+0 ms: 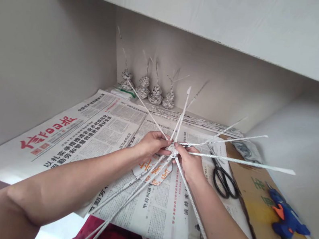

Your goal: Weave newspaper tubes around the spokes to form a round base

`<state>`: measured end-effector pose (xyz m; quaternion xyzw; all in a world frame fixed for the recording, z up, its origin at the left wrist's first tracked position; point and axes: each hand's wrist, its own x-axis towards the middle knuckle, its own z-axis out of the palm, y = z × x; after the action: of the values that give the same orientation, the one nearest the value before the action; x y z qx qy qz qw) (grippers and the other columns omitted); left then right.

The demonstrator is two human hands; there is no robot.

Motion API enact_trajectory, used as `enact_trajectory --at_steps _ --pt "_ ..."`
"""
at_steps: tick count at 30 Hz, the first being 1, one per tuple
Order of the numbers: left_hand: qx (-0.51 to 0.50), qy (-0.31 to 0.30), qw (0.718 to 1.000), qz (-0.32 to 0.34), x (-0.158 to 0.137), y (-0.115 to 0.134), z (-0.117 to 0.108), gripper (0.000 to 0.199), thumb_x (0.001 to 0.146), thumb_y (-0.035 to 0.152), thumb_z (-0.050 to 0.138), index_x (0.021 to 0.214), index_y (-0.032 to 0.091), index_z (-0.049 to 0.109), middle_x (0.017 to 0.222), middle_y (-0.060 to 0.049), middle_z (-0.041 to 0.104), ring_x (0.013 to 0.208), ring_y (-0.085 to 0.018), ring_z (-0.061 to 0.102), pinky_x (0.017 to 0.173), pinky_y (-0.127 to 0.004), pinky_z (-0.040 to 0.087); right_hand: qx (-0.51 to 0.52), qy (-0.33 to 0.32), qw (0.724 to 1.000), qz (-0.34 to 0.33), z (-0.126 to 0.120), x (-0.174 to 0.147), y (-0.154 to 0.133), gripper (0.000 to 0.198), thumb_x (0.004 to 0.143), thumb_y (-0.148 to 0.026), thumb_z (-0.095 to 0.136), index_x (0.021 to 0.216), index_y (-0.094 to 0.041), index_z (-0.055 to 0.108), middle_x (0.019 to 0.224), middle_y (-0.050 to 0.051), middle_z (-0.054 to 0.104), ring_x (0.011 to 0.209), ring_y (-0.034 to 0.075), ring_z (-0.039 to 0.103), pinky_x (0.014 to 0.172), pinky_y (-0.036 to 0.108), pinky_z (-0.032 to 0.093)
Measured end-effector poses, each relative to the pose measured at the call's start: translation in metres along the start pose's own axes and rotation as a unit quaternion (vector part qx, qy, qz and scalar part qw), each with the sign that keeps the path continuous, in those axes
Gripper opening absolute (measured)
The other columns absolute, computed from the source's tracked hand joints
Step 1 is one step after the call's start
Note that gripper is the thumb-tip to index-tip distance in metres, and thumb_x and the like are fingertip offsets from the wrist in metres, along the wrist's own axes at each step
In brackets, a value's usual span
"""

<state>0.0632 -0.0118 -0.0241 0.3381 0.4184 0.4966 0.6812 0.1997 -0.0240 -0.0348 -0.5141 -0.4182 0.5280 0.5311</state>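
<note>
Several thin sticks of rolled newspaper cross at a small woven centre (173, 151) and fan out from it like spokes. My left hand (152, 146) pinches the left side of that centre between thumb and fingers. On the other side, my right hand (189, 162) also grips it, thumb near the crossing, with spokes passing over and under the fingers. Long paper spokes (131, 196) run down towards my body, between my forearms. Beneath the hands lies a pale piece of paper or card with orange writing (154, 174), partly hidden by the spokes.
Spread newspaper (79, 138) covers the table. At the back stand several woven paper gourd shapes (156, 94) beside a pile of paper sticks (196, 120). Black scissors (224, 179) lie at right, near a blue glue gun (288, 216) on cardboard (253, 192). A white ledge (196, 11) overhangs.
</note>
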Motion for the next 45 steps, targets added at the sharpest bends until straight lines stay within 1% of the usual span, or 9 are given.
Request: enact_trajectory --at_steps 9,13,17,20,25,33,38,42,45 --pt "0.057 0.004 0.998 0.007 0.001 -0.002 -0.004 0.024 0.061 0.014 0.079 0.079 0.013 0.063 0.061 0.003 0.06 0.042 -0.006 0.056 0.043 -0.016 0.048 -0.035 0.0 0.999 -0.013 -0.001 0.001 0.003 0.032 0.062 -0.045 0.076 0.065 -0.016 0.062 0.054 0.0 0.062 0.04 0.013 0.052 0.037 0.027 0.045" --pt "0.056 0.012 0.998 -0.03 0.002 -0.001 -0.004 0.02 0.065 0.021 0.076 0.078 0.014 0.063 0.058 0.002 0.06 0.039 -0.008 0.056 0.037 -0.015 0.043 -0.069 0.008 0.997 -0.025 -0.003 0.001 0.006 0.034 0.062 -0.049 0.074 0.068 -0.017 0.063 0.053 0.0 0.061 0.04 0.014 0.052 0.036 0.027 0.043" --pt "0.009 0.005 1.0 -0.025 0.005 -0.002 -0.005 0.016 0.063 0.014 0.076 0.075 0.011 0.065 0.068 -0.002 0.065 0.048 -0.01 0.062 0.047 -0.017 0.052 -0.128 0.005 0.99 -0.061 -0.006 0.003 0.008 0.036 0.062 -0.052 0.071 0.07 -0.017 0.065 0.058 0.002 0.065 0.047 0.017 0.057 0.042 0.027 0.044" --pt "-0.008 0.001 1.0 -0.023 0.006 -0.004 -0.005 0.015 0.063 0.008 0.073 0.077 0.01 0.067 0.073 -0.004 0.067 0.053 -0.011 0.065 0.053 -0.018 0.055 -0.131 0.015 0.988 -0.076 -0.007 0.003 0.007 0.036 0.064 -0.052 0.07 0.071 -0.017 0.065 0.062 0.003 0.067 0.051 0.017 0.059 0.045 0.026 0.044" --pt "-0.02 -0.004 0.999 -0.029 0.007 -0.004 -0.003 0.015 0.064 0.002 0.067 0.077 0.008 0.07 0.074 -0.007 0.069 0.059 -0.012 0.066 0.058 -0.018 0.056 -0.117 0.053 0.991 -0.024 -0.002 -0.001 0.002 0.033 0.065 -0.05 0.071 0.063 -0.018 0.06 0.048 -0.001 0.056 0.038 0.013 0.048 0.034 0.024 0.035" --pt "-0.032 0.017 0.999 -0.026 0.003 -0.004 0.001 0.014 0.061 0.002 0.069 0.073 0.009 0.07 0.074 -0.006 0.07 0.06 -0.011 0.065 0.062 -0.018 0.055 -0.103 0.055 0.993 -0.019 -0.002 0.0 0.005 0.033 0.065 -0.048 0.071 0.061 -0.018 0.058 0.046 -0.002 0.053 0.036 0.012 0.046 0.032 0.023 0.034" --pt "0.017 0.037 0.999 0.028 -0.002 -0.008 0.002 0.022 0.059 0.014 0.078 0.077 0.011 0.067 0.063 -0.002 0.065 0.053 -0.009 0.061 0.054 -0.017 0.051 -0.134 0.039 0.989 -0.054 -0.003 -0.001 0.005 0.035 0.067 -0.05 0.07 0.065 -0.016 0.061 0.046 -0.002 0.054 0.036 0.012 0.046 0.033 0.023 0.034" --pt "0.06 0.055 0.992 0.092 -0.004 -0.01 0.004 0.021 0.059 0.02 0.078 0.075 0.012 0.066 0.059 0.0 0.062 0.049 -0.007 0.056 0.049 -0.016 0.046 -0.079 0.05 0.995 -0.016 -0.001 0.0 0.007 0.033 0.065 -0.048 0.072 0.061 -0.017 0.058 0.043 -0.003 0.053 0.033 0.011 0.044 0.031 0.023 0.033" --pt "0.093 0.059 0.988 0.11 -0.004 -0.01 0.004 0.021 0.061 0.023 0.077 0.075 0.012 0.067 0.053 0.002 0.059 0.044 -0.006 0.051 0.043 -0.016 0.04 -0.059 0.042 0.997 0.007 0.0 0.002 0.007 0.036 0.065 -0.047 0.072 0.055 -0.018 0.054 0.04 -0.003 0.051 0.03 0.011 0.043 0.03 0.023 0.031"
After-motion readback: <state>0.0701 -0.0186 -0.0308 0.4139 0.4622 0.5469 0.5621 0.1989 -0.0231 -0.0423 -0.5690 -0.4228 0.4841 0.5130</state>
